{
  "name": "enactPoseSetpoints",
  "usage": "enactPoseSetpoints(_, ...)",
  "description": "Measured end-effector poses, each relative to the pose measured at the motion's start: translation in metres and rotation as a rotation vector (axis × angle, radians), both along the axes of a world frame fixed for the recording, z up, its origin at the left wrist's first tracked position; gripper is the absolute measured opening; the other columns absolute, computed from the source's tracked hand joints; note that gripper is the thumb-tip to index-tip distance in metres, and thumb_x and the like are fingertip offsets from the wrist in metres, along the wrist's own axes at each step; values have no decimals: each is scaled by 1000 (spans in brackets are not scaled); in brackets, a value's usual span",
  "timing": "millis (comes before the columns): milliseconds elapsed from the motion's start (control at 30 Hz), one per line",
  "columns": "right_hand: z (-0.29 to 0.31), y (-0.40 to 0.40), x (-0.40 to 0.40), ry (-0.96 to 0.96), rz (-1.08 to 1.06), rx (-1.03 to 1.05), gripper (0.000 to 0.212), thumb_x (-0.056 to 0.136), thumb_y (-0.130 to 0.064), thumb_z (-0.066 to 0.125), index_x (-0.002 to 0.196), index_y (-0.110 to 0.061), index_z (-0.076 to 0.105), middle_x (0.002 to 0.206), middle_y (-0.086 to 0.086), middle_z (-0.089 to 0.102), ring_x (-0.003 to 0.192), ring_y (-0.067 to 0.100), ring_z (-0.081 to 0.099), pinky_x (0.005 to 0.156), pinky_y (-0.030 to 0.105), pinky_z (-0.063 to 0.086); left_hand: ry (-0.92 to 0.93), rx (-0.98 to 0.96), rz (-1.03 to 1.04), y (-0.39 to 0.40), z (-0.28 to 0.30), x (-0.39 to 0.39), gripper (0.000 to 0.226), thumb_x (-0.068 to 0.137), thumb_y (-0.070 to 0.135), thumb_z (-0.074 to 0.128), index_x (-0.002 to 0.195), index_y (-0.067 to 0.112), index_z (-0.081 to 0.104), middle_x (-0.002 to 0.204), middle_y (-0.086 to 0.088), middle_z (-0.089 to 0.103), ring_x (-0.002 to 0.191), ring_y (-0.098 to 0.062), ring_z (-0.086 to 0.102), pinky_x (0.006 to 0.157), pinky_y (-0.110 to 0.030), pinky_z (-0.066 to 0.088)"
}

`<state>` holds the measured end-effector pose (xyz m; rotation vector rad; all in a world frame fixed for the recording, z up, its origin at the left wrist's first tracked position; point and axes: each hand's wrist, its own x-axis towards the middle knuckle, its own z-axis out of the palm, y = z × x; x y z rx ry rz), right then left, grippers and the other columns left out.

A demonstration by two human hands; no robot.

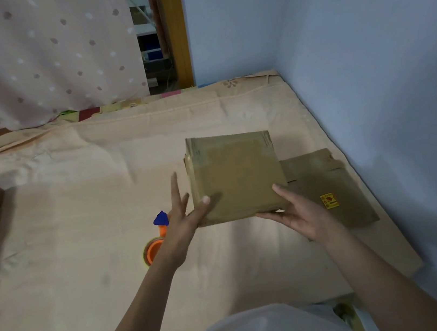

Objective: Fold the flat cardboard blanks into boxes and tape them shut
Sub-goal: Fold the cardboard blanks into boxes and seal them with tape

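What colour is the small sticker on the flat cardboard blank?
Yellow sticker with red print, on the flat cardboard blank; head view.
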<state>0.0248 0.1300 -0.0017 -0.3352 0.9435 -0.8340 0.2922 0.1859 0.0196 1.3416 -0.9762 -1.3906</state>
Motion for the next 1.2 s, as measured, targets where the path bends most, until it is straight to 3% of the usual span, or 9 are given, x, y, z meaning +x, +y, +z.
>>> enactPoseSetpoints(100, -9, 4, -2, 29, 112, -101, 75, 75, -14, 87, 142, -12, 52, 142, 17, 56, 125, 41, 58, 96, 57, 52, 102, 232, -13, -12, -16, 11, 107, 77, 41, 83, 155, 43, 10, 127, 4, 68, 114, -15, 66, 103, -43, 48)
enactPoseSetpoints(233, -29, 10, -8, 51, 160, -79, 87, 76, -1, 82, 147, -31, 42, 144, 17, 53, 125, 38, 59, 99, 54, 52, -10, 299, -243, -17, -35, 24, 77, 73, 29, 88, 139, 30, 49, 130, -1, 64, 116, -20, 65, 100, -44, 52)
enactPoseSetpoints(467, -47, 23, -1, 424, 442, -88, 96, 73, 16, 77, 144, -33, 35, 134, 4, 59, 118, 20, 60, 84, 28, 58, -230, 214, -381, 2, -64, 16, 78, 68, -5, 85, 124, 33, 45, 118, 9, 54, 114, -8, 56, 90, -29, 55)
enactPoseSetpoints(600, -74, 31, 10, 657, 484, -5, 97, 52, -9, 97, 138, -19, 52, 126, 5, 67, 112, 20, 65, 97, 37, 55, -351, 107, -281, 19, -90, 7, 90, 63, 0, 87, 138, 19, 41, 125, 0, 55, 118, -22, 56, 77, -19, 55)
enactPoseSetpoints(700, -71, 36, 16, 797, 512, -3, 64, 72, -10, 88, 129, -14, 59, 122, 3, 67, 109, 17, 62, 93, 28, 52, -353, 107, -121, 27, -103, 3, 95, 67, -1, 85, 145, 22, 36, 124, 3, 55, 117, -20, 56, 70, -23, 58)
enactPoseSetpoints(833, -46, 38, 8, 777, 632, -100, 76, 77, -16, 86, 141, -26, 46, 114, -14, 60, 100, 2, 57, 81, 17, 51, -420, 84, -41, 39, -120, 1, 78, 68, 8, 81, 134, 33, 46, 115, -3, 60, 103, -20, 61, 65, -27, 58)
enactPoseSetpoints(967, -26, 39, -3, 721, 546, -122, 100, 75, -42, 83, 156, -36, 26, 143, -14, 40, 136, 21, 44, 106, 40, 47, -566, 148, -141, 37, -150, 13, 96, 62, 25, 78, 148, 14, 36, 135, -8, 52, 121, -27, 54, 81, -30, 59)
enactPoseSetpoints(1067, -23, 40, -7, 659, 439, -136, 92, 79, -56, 69, 156, -42, 21, 162, -10, 24, 146, 27, 33, 109, 46, 46, -593, 240, -250, 33, -113, 7, 69, 81, 1, 71, 143, 2, 40, 119, -3, 56, 115, -20, 54, 73, -6, 44)
enactPoseSetpoints(1200, -25, 37, 1, 791, 346, -115, 59, 96, -61, 46, 151, -44, 36, 157, -4, 37, 136, 28, 48, 98, 46, 56, -504, 311, -265, 22, -97, 20, 31, 96, -2, 50, 115, 20, 61, 84, 16, 64, 91, -11, 56, 77, -21, 45)
